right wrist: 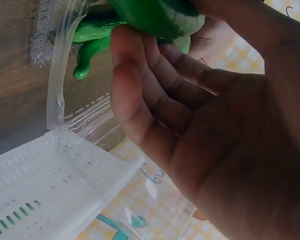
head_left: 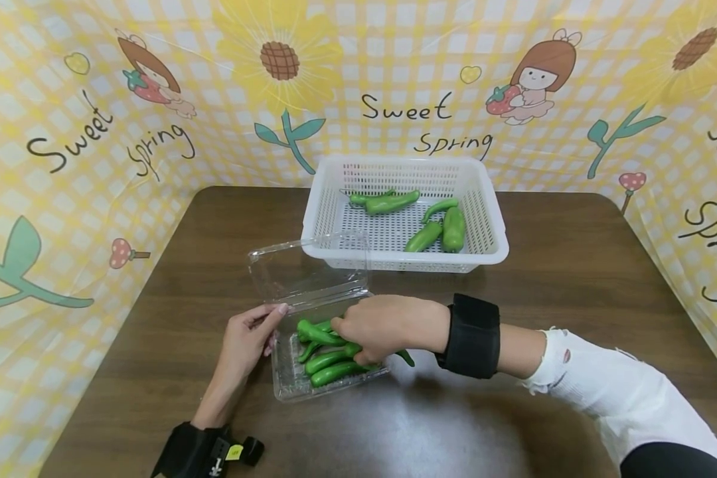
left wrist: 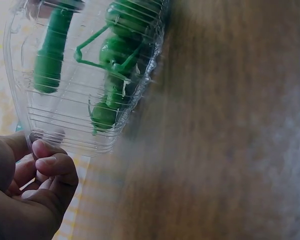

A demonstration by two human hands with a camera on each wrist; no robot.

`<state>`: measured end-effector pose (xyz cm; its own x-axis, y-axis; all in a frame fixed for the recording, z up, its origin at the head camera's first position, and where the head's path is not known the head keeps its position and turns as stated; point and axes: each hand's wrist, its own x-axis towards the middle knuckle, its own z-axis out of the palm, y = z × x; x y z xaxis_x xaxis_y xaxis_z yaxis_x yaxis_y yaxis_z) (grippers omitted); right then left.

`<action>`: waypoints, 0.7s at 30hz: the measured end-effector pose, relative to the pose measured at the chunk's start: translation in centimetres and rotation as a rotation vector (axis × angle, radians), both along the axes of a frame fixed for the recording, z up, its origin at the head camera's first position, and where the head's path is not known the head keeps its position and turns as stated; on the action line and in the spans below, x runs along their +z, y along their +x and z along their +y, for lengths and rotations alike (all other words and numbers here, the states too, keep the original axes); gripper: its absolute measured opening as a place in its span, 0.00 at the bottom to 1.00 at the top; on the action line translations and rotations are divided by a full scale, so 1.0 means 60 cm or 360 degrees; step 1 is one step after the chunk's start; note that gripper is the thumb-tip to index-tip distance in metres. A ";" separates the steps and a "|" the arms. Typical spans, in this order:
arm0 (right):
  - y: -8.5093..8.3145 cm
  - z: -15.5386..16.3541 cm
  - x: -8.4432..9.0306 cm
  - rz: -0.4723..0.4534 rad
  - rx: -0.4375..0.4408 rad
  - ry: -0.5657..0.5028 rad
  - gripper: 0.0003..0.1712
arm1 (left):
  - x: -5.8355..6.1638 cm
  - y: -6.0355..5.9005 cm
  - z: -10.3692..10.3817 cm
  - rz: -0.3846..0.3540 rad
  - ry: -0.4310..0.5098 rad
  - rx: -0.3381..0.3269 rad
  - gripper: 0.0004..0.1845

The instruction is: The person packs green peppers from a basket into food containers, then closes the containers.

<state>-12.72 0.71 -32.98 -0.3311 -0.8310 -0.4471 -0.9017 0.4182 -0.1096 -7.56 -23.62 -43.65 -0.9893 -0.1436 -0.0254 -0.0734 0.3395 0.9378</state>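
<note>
A clear plastic clamshell box [head_left: 287, 393] stands on the table with its lid [head_left: 305, 269] raised. Several green peppers [head_left: 328, 360] lie inside it. At the box's left back corner my left hand [head_left: 243, 342] pinches the rim between thumb and fingers, as the left wrist view also shows. My right hand [head_left: 391, 325] is over the right part of the box and hides some of the peppers. In the right wrist view its fingers and thumb hold a green pepper [right wrist: 160, 19]; a narrow green tip [head_left: 405, 358] sticks out below the hand in the head view.
A white perforated basket [head_left: 492, 249] with several green peppers [head_left: 453, 229] stands behind the box, and the clear lid overlaps its front left corner in the head view. Yellow checked cloth [head_left: 388, 60] hangs around the brown wooden table [head_left: 550, 265].
</note>
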 end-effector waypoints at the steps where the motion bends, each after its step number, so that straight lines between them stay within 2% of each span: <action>1: 0.000 -0.002 0.000 0.0003 -0.0001 0.0011 0.26 | 0.000 0.000 0.000 0.0000 0.0004 0.0002 0.17; 8: 0.005 -0.019 -0.001 0.0054 0.0021 0.0046 0.27 | -0.002 -0.002 0.001 -0.0005 0.0033 0.0015 0.18; 21: 0.012 -0.041 -0.029 0.0153 0.0058 0.0112 0.26 | -0.010 -0.003 0.000 0.0025 0.0013 0.0000 0.17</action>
